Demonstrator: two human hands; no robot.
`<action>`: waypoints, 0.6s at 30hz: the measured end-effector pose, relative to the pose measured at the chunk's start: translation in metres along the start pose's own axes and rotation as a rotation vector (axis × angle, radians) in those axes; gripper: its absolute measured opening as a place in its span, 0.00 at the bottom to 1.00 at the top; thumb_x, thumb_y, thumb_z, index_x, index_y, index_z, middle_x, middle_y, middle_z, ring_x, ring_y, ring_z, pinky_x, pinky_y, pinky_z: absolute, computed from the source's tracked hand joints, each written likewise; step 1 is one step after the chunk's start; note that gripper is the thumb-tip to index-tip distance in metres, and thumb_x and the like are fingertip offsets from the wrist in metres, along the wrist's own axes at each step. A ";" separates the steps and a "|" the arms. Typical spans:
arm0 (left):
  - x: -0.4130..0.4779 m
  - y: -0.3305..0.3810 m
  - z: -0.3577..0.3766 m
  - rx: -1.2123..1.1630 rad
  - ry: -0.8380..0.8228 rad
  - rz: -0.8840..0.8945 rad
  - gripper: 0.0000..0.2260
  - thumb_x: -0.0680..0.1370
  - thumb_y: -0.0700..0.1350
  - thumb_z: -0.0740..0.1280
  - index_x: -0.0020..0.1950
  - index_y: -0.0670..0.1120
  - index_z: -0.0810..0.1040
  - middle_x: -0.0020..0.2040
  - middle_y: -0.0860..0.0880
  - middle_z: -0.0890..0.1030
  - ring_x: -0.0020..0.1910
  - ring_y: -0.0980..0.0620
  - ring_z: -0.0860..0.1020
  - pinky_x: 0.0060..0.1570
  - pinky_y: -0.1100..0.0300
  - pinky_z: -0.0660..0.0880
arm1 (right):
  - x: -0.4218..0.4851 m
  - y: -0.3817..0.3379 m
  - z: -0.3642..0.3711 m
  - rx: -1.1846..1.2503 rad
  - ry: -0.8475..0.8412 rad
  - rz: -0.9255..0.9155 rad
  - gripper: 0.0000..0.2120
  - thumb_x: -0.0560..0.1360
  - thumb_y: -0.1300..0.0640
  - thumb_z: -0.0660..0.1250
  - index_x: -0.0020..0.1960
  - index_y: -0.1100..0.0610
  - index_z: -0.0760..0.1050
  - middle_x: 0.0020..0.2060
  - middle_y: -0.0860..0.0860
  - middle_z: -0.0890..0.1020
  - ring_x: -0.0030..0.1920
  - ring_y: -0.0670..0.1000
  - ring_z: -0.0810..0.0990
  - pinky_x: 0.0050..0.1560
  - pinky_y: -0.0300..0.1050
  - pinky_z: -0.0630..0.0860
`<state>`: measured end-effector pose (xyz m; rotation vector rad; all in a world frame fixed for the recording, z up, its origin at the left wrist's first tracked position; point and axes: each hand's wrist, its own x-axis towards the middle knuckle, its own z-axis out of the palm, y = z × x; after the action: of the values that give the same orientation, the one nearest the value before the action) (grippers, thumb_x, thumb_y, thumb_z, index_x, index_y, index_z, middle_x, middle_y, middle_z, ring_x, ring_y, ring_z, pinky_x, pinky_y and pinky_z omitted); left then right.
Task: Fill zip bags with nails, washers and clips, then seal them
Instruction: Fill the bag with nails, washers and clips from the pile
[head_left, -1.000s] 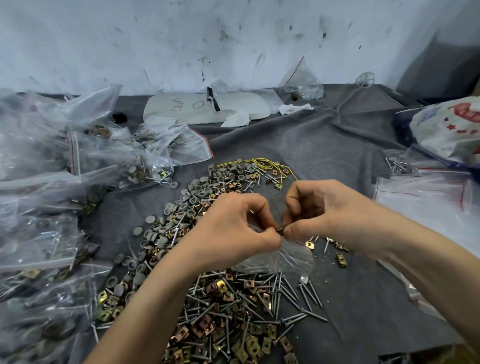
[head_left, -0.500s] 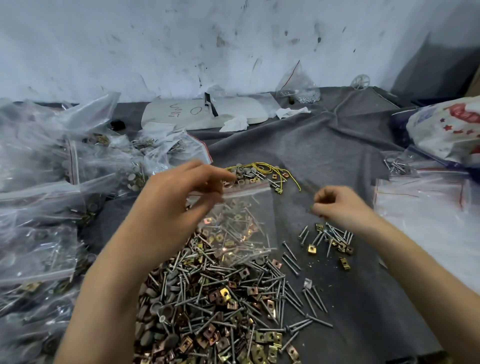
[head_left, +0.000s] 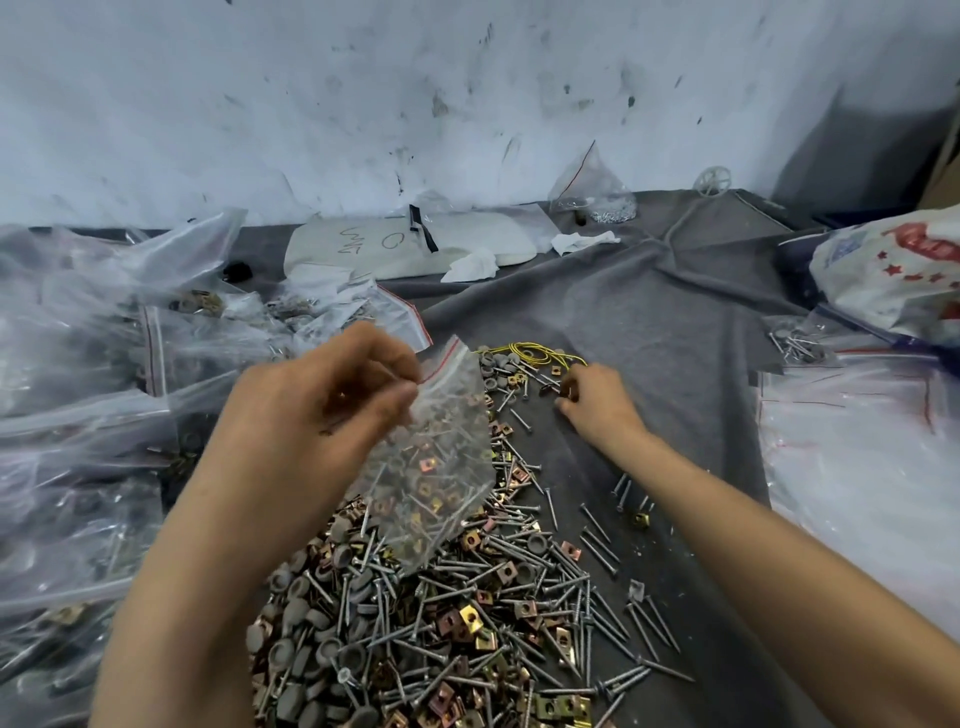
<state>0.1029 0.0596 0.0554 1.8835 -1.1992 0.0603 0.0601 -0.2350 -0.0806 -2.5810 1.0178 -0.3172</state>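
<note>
1. L hand (head_left: 332, 395), centre-left of frame: thumb + forefinger pinch the top edge of a clear zip bag (head_left: 441, 457) right at its red zip line; other fingers curl loosely behind.
2. Bag hangs tilted from that pinch, just right of the L hand, lifted over the pile. A few nails + brass clips show through the plastic, though some may belong to the pile behind. Can't tell if the mouth is open or pressed closed.
3. R hand (head_left: 597, 405), centre-right, lower on the cloth: fingers curl down narrow at the far end of the pile, tips next to the yellow wire (head_left: 530, 348). Can't tell if they hold anything; the tips are hidden.
4. Loose stock, bottom centre: nails (head_left: 519, 587), grey washers (head_left: 306, 623) and brass square clips (head_left: 470, 621), all mixed in one heap running up toward the centre. A few stray nails lie apart to its right.
5. All sits on a wrinkled grey cloth (head_left: 649, 322).
6. Left edge: heap of filled bags (head_left: 78, 415), hardware visible inside.
7. Right edge: flat stack of clear empty bags (head_left: 857, 467); above it a white printed sack (head_left: 893, 275).
8. Top centre by the scuffed wall: white pad (head_left: 363, 249) w/ marker scribbles, crumpled tissue, and a small upright bag (head_left: 592, 187) w/ silvery bits at the bottom.
</note>
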 end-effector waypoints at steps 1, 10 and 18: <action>0.000 0.001 -0.003 0.009 -0.012 -0.008 0.06 0.70 0.55 0.67 0.46 0.58 0.78 0.41 0.61 0.83 0.41 0.64 0.81 0.44 0.69 0.77 | 0.002 -0.001 0.002 -0.003 0.011 0.015 0.11 0.75 0.58 0.68 0.56 0.59 0.77 0.54 0.58 0.80 0.55 0.58 0.77 0.57 0.50 0.75; 0.002 -0.010 -0.003 0.264 0.022 -0.072 0.11 0.71 0.39 0.74 0.53 0.49 0.83 0.45 0.57 0.80 0.45 0.65 0.77 0.48 0.77 0.70 | -0.005 0.009 -0.005 -0.162 -0.043 -0.134 0.08 0.76 0.61 0.65 0.55 0.60 0.75 0.55 0.58 0.76 0.56 0.59 0.75 0.56 0.53 0.74; 0.004 -0.022 -0.004 0.316 0.065 -0.120 0.06 0.73 0.40 0.73 0.49 0.46 0.84 0.44 0.51 0.80 0.43 0.54 0.80 0.44 0.70 0.69 | -0.016 0.014 -0.012 -0.136 -0.107 -0.199 0.07 0.73 0.66 0.65 0.49 0.58 0.79 0.50 0.56 0.80 0.54 0.56 0.77 0.55 0.46 0.71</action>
<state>0.1233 0.0631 0.0460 2.2070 -1.0780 0.2567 0.0361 -0.2361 -0.0762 -2.7951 0.7713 -0.1612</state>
